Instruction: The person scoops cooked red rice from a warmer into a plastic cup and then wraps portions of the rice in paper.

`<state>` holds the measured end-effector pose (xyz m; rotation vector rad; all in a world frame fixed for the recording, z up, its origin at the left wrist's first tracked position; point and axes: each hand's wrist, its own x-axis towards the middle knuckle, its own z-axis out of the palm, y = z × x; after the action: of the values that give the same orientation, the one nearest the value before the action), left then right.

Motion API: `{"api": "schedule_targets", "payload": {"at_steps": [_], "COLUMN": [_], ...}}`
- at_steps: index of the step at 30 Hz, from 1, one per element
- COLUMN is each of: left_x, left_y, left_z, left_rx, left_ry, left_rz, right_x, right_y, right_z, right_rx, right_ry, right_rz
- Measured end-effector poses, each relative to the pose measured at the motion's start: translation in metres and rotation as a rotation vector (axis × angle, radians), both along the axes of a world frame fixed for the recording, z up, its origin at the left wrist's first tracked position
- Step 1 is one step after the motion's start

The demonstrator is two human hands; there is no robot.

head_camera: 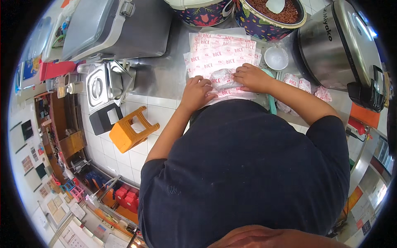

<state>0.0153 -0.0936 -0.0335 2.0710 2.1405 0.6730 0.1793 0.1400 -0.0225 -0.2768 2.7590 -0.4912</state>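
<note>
A rounded bundle in white paper with red print [221, 78] lies before me on a stack of matching wrapping paper sheets [217, 46]. My left hand [197, 93] grips the bundle's left end, fingers curled and thumb near the paper's front edge. At the opposite end, my right hand [252, 79] holds the paper with its fingertips. What is inside the bundle is hidden. Several finished-looking wrapped bundles [291, 80] sit right of my right forearm. Between them and the stack, a white bowl [276, 58] stands near a turquoise object [272, 104], partly covered by my arm.
Reddish-brown rice fills an open patterned tub [240, 26], with a white scoop in it; another patterned tub [200, 15] stands beside it. A Miyako steel appliance [319, 46] bounds the right. A large grey lidded box [139, 31], steel pans [108, 82] and a yellow stool [131, 130] are left.
</note>
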Motion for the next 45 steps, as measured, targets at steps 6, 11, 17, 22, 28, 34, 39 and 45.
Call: {"api": "schedule_targets", "payload": {"at_steps": [6,11,17,22,28,34,39,45], "left_x": [0.009,0.004,-0.028,-0.04,-0.023,-0.006,0.001,0.001], "left_y": [-0.001,-0.002,0.007,0.024,0.019,0.026,0.019,0.018], "left_z": [-0.003,0.005,-0.014,-0.027,-0.058,-0.01,-0.029,-0.012], "left_rx": [-0.304,-0.345,-0.424,-0.476,-0.435,-0.598,-0.491,-0.292], "left_ry": [-0.162,-0.285,-0.756,-0.709,-0.208,-0.069,-0.111,-0.495], "left_rz": [0.175,0.241,0.295,0.266,0.389,0.299,0.284,0.295], "right_x": [0.005,-0.005,-0.031,-0.056,-0.084,-0.04,-0.027,-0.014], "right_y": [0.007,0.017,0.034,0.042,0.018,-0.015,-0.049,-0.056], "right_z": [-0.029,-0.021,-0.03,-0.067,-0.031,-0.009,-0.026,-0.028], "right_rx": [-0.072,-0.151,-0.303,-0.197,0.053,0.113,0.138,-0.002], "right_ry": [0.004,0.012,-0.182,-0.253,-0.536,-0.006,0.025,0.339], "right_rz": [-0.075,-0.107,-0.274,-0.284,-0.534,-0.717,-0.792,-0.759]}}
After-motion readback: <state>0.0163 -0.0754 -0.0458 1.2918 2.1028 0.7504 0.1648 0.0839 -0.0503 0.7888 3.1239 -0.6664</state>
